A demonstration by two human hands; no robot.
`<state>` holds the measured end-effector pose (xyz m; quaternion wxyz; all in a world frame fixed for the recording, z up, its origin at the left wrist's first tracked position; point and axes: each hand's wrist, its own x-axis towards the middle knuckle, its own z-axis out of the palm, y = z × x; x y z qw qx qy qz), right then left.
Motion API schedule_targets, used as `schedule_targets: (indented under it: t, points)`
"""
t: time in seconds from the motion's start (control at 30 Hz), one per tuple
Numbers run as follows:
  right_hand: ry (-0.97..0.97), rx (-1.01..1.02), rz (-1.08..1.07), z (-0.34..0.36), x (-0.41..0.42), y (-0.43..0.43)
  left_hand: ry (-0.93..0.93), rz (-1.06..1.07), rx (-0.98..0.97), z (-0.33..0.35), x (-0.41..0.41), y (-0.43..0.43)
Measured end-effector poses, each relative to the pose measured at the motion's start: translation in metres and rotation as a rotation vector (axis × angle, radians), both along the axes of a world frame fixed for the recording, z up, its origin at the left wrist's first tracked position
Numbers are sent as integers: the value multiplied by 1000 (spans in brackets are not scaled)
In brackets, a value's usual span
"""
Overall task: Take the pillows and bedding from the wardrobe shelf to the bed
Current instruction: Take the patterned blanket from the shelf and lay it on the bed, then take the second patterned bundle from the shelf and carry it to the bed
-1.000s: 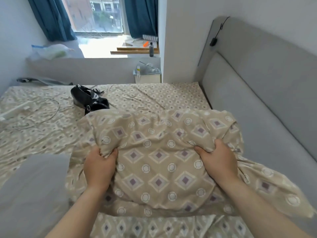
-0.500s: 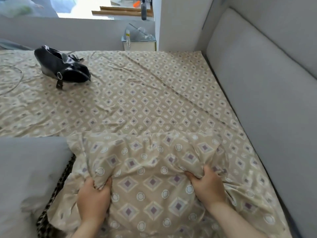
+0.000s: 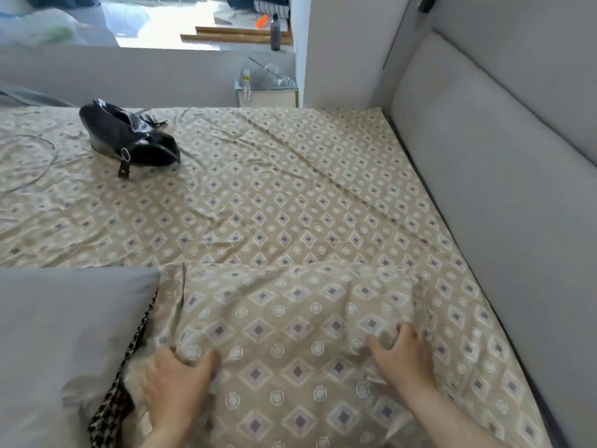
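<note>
While both hands lie on the patterned pillow (image 3: pixel 290 324): the step in hand looks like setting it down on the bed (image 3: pixel 290 195) and letting go.
Doing it well: press the pillow flat, square its long edge to the headboard (image 3: pixel 484 189), then lift both hands away together so the loose cover is not dragged. It should also stay off the leopard-print cloth (image 3: pixel 119 405).
Task so far: probably partly done, since two pillows are on the bed; the wardrobe is out of view.
Bed: one, under a beige sheet with the same diamond-and-ring print as the pillow.
Headboard: one, grey and padded, along the bed's right side.
Grey pillow (image 3: pixel 64 334): one, on the bed at near left, just beside the patterned pillow.
Patterned pillow: one, at the bed's near edge, between the grey pillow and the headboard.
Handbag (image 3: pixel 129 137): one, black, farther up the bed, well apart from both pillows.
Leopard-print cloth: one strip showing, between the two pillows.
Left hand (image 3: pixel 181 379): rests on the pillow's near left part, fingers loosely bent, thumb apart, gripping nothing that shows.
Right hand (image 3: pixel 403 354): rests on the pillow's right part, fingers spread on the fabric.
Cable (image 3: pixel 32 163): one thin loop on the sheet at far left.
Bottle (image 3: pixel 275 32): one, dark, on the window ledge beyond the bed.
</note>
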<state>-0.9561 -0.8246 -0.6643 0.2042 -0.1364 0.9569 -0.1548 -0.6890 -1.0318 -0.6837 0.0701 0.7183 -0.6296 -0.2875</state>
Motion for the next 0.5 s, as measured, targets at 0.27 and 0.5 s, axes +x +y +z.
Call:
schedule_targets:
  t: [0.27, 0.5]
  points:
    - [18, -300, 194, 153, 5, -79, 336, -250, -82, 147, -34, -48]
    - [86, -535, 331, 338, 29, -128, 487, -373, -269, 334, -34, -83]
